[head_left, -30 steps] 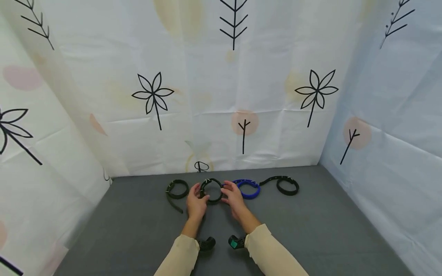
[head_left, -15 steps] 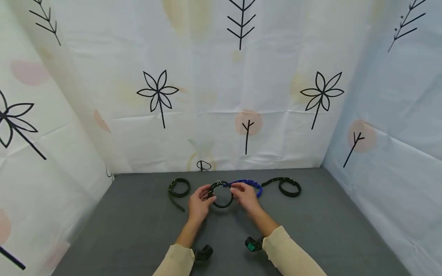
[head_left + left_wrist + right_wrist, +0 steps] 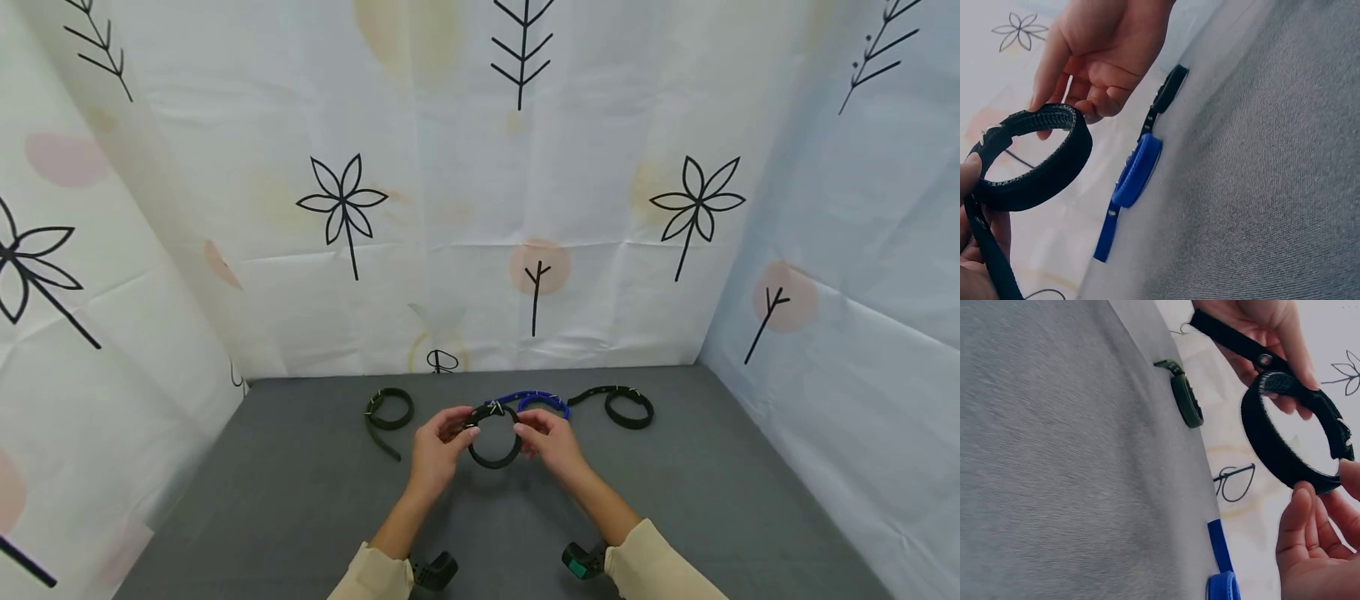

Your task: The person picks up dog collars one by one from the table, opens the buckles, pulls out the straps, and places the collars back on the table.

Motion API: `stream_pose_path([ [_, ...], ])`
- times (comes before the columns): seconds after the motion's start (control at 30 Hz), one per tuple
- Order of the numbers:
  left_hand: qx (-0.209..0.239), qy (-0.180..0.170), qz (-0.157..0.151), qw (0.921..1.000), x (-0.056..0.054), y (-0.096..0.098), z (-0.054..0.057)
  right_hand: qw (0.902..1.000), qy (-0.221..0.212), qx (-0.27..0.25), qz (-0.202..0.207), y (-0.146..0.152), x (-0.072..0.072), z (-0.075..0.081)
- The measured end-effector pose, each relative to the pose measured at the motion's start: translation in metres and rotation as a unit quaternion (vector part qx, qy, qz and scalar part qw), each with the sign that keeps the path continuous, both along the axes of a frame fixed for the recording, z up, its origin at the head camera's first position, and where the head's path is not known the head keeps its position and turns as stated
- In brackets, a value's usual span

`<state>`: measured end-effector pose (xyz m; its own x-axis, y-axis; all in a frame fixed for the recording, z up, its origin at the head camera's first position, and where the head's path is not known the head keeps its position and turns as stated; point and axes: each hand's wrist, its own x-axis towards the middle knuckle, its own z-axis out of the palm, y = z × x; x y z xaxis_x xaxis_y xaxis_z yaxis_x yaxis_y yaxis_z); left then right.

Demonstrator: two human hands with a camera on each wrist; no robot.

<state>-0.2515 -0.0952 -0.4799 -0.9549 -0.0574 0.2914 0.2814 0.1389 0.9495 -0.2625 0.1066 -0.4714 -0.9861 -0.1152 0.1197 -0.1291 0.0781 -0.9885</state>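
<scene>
Both hands hold a black dog collar buckled into a ring, above the grey table in the head view. My left hand pinches the ring's left side between thumb and fingers. On the opposite side, my right hand pinches it likewise. In the left wrist view, the collar's band faces the camera, its loose strap running down past the left hand. A metal buckle shows on the ring. In the right wrist view, an eyelet is visible on the strap beside the left hand.
A blue collar lies coiled behind the right hand. Left of the hands is a dark green collar, its strap trailing forward. Another black collar lies to the right. Patterned white cloth walls in the table's back and sides.
Both hands have drawn the black collar rightward and nearer to the body. It has moved in front of the blue collar, still held from both sides. The other collars lie where they were.
</scene>
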Motion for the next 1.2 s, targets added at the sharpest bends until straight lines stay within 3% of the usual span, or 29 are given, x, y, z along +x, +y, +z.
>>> stream_pose_path([
  [0.2, -0.010, -0.013, -0.024, 0.9996, 0.007, 0.002, 0.006, 0.9997, 0.024, 0.010, -0.004, 0.005, 0.014, -0.003],
  [0.37, -0.059, -0.010, -0.032, 0.9977, 0.011, 0.003, 0.005, 0.9992, 0.036, 0.007, 0.018, 0.009, 0.023, -0.008],
  [0.47, -0.118, 0.031, -0.029, 0.9921, 0.013, 0.002, 0.005, 0.9978, 0.047, 0.034, 0.033, 0.014, 0.025, -0.009],
  [0.57, -0.190, 0.101, -0.024, 0.9762, 0.014, 0.001, 0.003, 0.9926, 0.079, 0.088, 0.028, 0.018, 0.025, -0.007],
  [0.63, -0.239, 0.141, -0.017, 0.9607, 0.015, 0.000, 0.003, 0.9832, 0.122, 0.133, 0.024, 0.019, 0.024, -0.004],
  [0.7, -0.281, 0.168, -0.012, 0.9449, 0.016, 0.000, 0.002, 0.9679, 0.176, 0.177, 0.029, 0.019, 0.022, -0.002],
  [0.77, -0.317, 0.180, -0.006, 0.9310, 0.017, 0.000, 0.002, 0.9485, 0.229, 0.214, 0.045, 0.018, 0.021, 0.000],
  [0.87, -0.350, 0.191, -0.006, 0.9171, 0.019, 0.001, 0.003, 0.9234, 0.285, 0.246, 0.076, 0.016, 0.020, 0.001],
  [1.03, -0.350, 0.210, -0.006, 0.9128, 0.021, 0.003, 0.003, 0.8994, 0.326, 0.278, 0.084, 0.011, 0.019, -0.002],
  [1.2, -0.335, 0.215, -0.002, 0.9174, 0.021, 0.004, 0.002, 0.8967, 0.352, 0.260, 0.068, 0.007, 0.016, -0.006],
])
